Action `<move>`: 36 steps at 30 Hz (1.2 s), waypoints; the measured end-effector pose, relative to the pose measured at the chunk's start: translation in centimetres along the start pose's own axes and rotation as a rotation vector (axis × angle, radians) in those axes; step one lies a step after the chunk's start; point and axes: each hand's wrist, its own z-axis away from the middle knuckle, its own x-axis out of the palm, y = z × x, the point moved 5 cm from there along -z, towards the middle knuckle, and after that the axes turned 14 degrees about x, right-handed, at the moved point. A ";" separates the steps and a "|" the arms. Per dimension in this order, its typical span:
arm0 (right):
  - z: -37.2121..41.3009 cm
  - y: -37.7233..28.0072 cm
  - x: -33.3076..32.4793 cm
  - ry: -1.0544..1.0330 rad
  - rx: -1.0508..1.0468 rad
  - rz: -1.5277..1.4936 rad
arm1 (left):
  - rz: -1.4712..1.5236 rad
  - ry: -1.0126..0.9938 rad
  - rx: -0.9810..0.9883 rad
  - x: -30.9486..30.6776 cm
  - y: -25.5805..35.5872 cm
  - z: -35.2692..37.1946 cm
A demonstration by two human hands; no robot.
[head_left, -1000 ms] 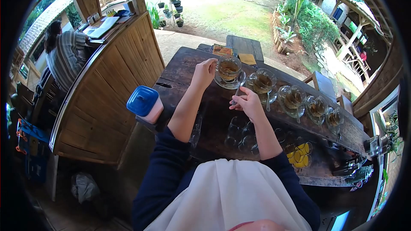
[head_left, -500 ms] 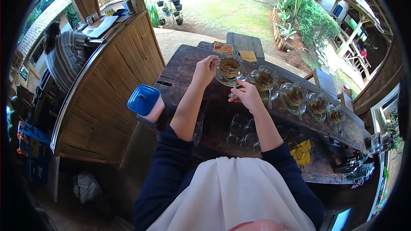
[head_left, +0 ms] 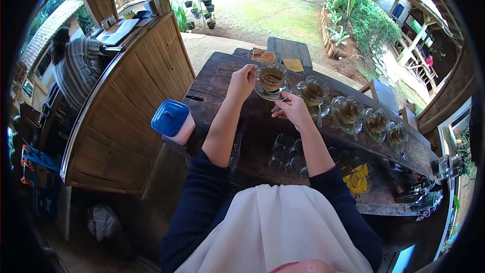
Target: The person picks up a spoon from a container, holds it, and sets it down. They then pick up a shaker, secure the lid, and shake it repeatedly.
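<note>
On the dark wooden table stands a clear glass cup of tea on a glass saucer. My left hand is closed at the cup's left side, its fingers pinched at the handle. My right hand is closed at the front right of the saucer, with a spoon between its fingers, partly hidden. Just to the right is another tea cup on a saucer with a spoon, followed by several more in a row.
A container with a blue lid stands at the table's left edge. Empty glasses and glasses with yellow contents are on a lower level. A person in a striped top sits behind the wooden counter at left.
My right hand has moved slightly up and toward the saucer, and its fingers now reach the saucer's front edge. My left hand stays at the cup.
</note>
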 end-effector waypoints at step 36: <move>12.5 1.6 0.4 -0.067 -0.287 0.298 | -0.215 0.169 -0.056 -2.6 0.8 1.6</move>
